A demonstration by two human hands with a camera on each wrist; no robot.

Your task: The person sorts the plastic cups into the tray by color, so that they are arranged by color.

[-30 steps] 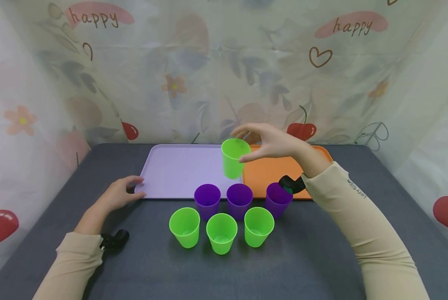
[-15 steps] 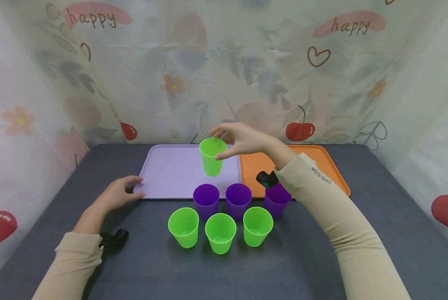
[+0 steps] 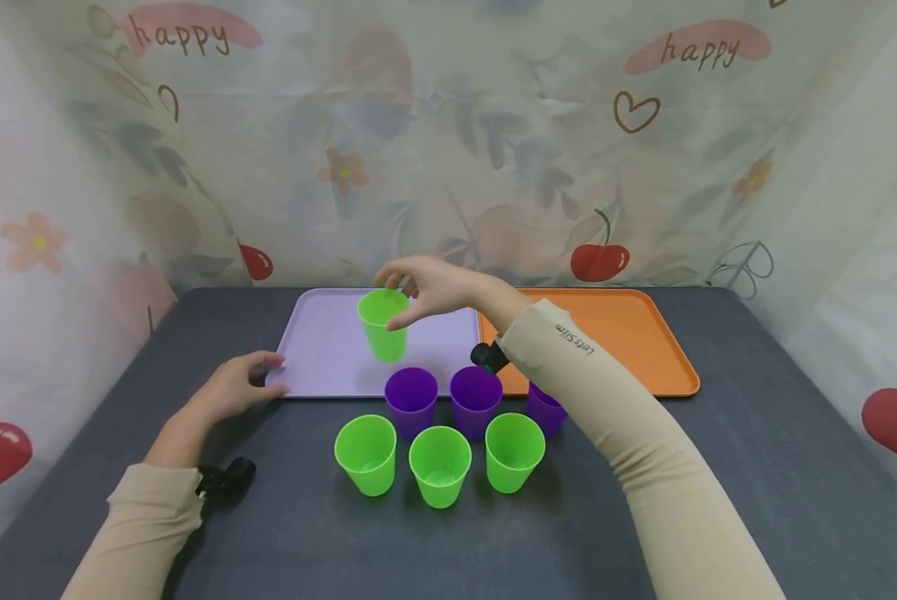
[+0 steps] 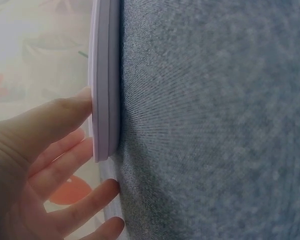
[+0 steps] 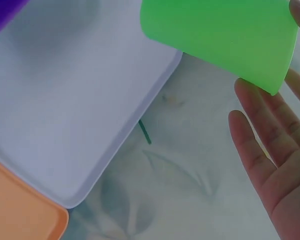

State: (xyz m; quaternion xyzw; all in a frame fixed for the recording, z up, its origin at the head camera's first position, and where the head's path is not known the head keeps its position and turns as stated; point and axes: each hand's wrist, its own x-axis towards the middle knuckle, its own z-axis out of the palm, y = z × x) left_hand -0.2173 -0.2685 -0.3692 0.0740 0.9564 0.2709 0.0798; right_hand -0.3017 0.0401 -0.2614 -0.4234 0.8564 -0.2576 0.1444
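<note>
My right hand (image 3: pixel 435 287) holds a bright green cup (image 3: pixel 383 337) by its rim, upright above the lilac tray (image 3: pixel 321 333). In the right wrist view, the thumb and fingertips (image 5: pixel 247 90) meet the green cup at its mouth end. My left hand (image 3: pixel 227 387) rests at the near left corner of the lilac tray; its thumb and fingertips touch the rim (image 4: pixel 104 125), loosely spread. Three more green cups (image 3: pixel 440 467) stand in a front row. Behind them stand three purple cups (image 3: pixel 411 404), the rightmost partly hidden by the right sleeve.
An orange tray (image 3: pixel 628 342) adjoins the lilac tray on the right, partly covered by the right forearm. Both lie on a dark grey table (image 3: pixel 268 542). A patterned curtain (image 3: pixel 448 125) hangs behind and at the sides.
My right hand has carried the green cup leftward, from near the seam between the trays to over the lilac tray, lately a little lower. The left hand has stayed at the tray corner.
</note>
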